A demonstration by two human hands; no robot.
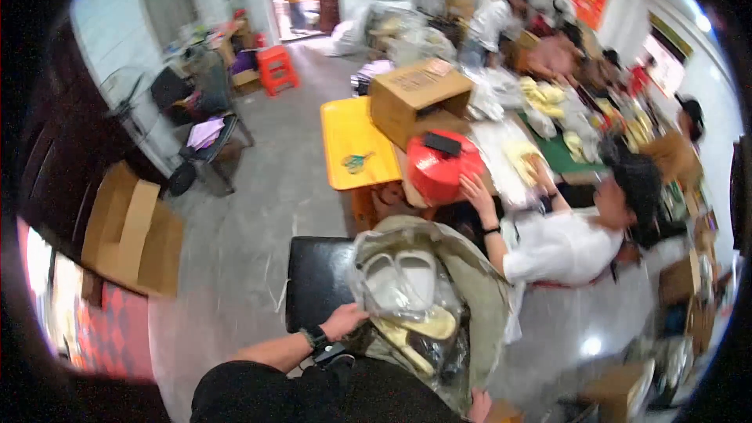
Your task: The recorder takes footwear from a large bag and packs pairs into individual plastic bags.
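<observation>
A large grey-beige sack (487, 290) stands gaping in front of me. Inside it lie a pair of white slippers (401, 280) in clear plastic and pale yellow slippers (431, 325). My left hand (345, 321), with a dark watch on its wrist, is closed on the sack's left rim. At the sack's near right edge my right hand (479, 406) also grips the rim, with only part of its fingers showing. A black seat (313, 278) stands beside the sack on the left.
A co-worker in white (568, 247) sits just right, one hand at a red container (442, 168). Beyond are a yellow table (348, 133) and a cardboard box (407, 94). Left stand an open carton (133, 239), a chair (211, 137) and a red stool (276, 69). Several people work farther right.
</observation>
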